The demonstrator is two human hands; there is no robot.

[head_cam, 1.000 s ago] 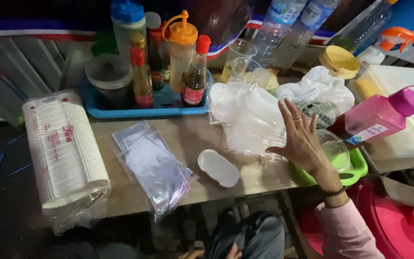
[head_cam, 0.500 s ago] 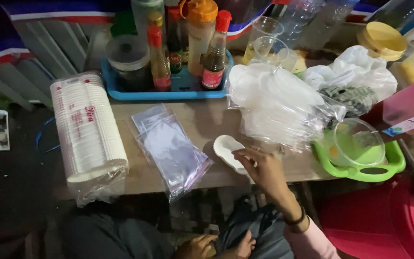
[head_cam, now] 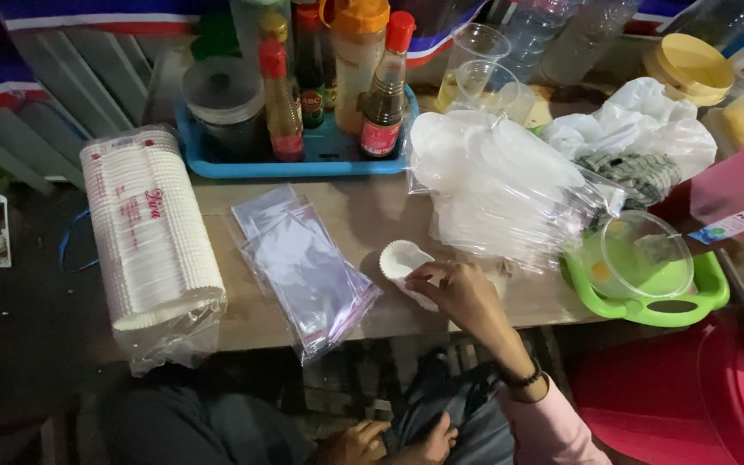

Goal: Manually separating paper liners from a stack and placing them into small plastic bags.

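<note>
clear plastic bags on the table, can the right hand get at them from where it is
Probably yes: the right hand rests on the white paper cup just beside the clear plastic bags, and only bare table lies between.

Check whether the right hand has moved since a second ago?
Yes. The right hand left the clear plastic bag of lids and came nearer, onto the small white paper cup at the wooden table's front edge.

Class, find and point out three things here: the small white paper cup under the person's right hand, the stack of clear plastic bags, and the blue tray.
White paper cup [head_cam: 399, 261], head view, fluted rim.
Clear plastic bags [head_cam: 303, 267], head view, middle of the stack.
Blue tray [head_cam: 320, 165], head view, front wall.
</note>
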